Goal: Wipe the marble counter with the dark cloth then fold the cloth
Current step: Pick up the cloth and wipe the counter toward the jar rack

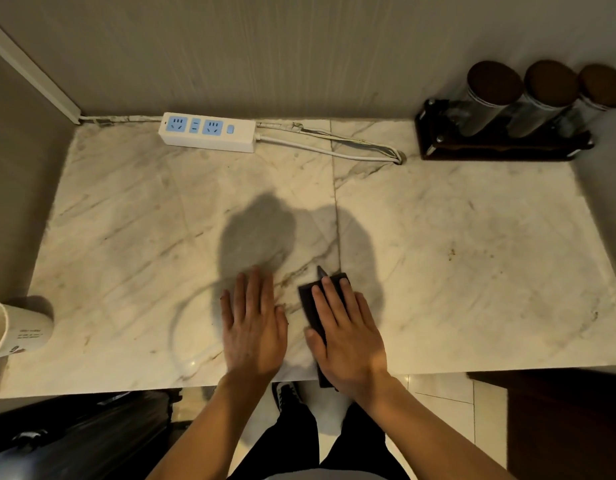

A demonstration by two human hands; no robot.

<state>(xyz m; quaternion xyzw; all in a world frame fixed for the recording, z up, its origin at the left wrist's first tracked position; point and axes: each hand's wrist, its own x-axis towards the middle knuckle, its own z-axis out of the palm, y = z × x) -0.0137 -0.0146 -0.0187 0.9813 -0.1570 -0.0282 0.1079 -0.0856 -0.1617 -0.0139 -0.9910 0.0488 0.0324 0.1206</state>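
I press my right hand (348, 327), fingers flat and spread, onto the dark cloth (311, 308) near the marble worktop's (472, 254) front edge; my left hand (252, 327) lies open, empty, bracing beside it.

Left hand (252, 327): palm down, fingers extended and together, flat. Right hand (346, 332): palm down, fingers extended, slightly spread, pressing flat. Both forearms reach forward, converging toward centre.
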